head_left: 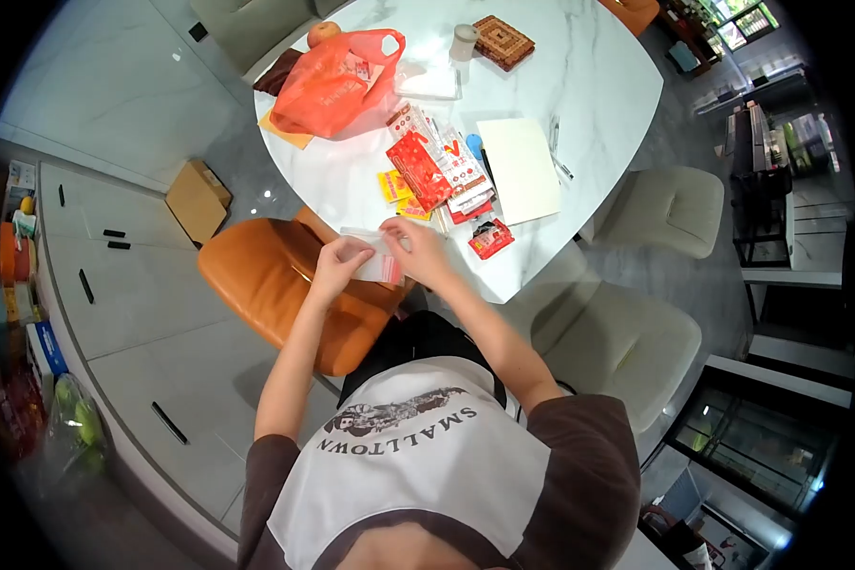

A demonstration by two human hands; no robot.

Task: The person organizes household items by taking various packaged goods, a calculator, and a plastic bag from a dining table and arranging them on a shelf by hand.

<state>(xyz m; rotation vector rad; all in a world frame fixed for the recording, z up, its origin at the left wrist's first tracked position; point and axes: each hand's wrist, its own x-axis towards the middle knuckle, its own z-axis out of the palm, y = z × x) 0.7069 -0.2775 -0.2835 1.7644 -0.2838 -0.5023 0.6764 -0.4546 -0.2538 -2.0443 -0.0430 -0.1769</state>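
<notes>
A small clear plastic bag point(370, 267) with red print at one corner is between my hands, over the table's near edge. My left hand point(340, 265) pinches its left side between thumb and fingers. On the other side, my right hand point(417, 251) has its fingers closed at the bag's upper right edge. Whether anything is inside the bag is too small to tell. Just beyond my hands lie yellow packets point(393, 186), red packets point(419, 171) and white printed packets point(458, 161). A small red packet point(490, 238) sits to the right.
On the white marble table point(598, 85) are a red plastic bag point(337, 90), a cream sheet or pad point(520, 169), pens point(561, 163), a cup point(464, 43) and a woven brown mat point(503, 43). An orange chair point(256, 275) stands at left, grey chairs point(627, 342) at right.
</notes>
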